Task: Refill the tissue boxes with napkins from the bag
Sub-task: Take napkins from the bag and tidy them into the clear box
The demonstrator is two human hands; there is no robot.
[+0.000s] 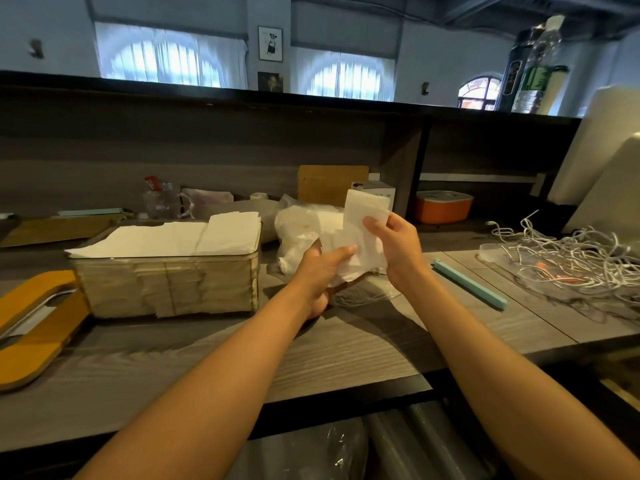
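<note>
1. Both hands meet above the middle of the counter: the left hand (320, 271) curls its fingers round the lower part of a small stack of white napkins (363, 230), and the right hand (394, 247) pinches the stack's right edge, thumb in front.
2. The napkins stand nearly upright, just in front of the clear plastic bag (301, 230), which lies crumpled on the counter with more white paper inside.
3. Left of the bag sits the tissue box (166, 285), a clear rectangular box filled with napkins, with more lying on top and overhanging its rim.
4. A wooden lid (31, 323) with a long slot lies flat at the box's left.
5. The counter (346, 355) is grey wood grain; a pale blue clip bar (469, 284) lies on it right of the hands, and farther right a tangle of white cords (568, 258) rests in a clear tray.
6. An orange container (443, 206) sits in a dark shelf recess behind.
7. Beyond the raised back ledge, the room shows pale walls, arched windows (166, 60) with sheer curtains, and a framed picture (270, 43) between them.
</note>
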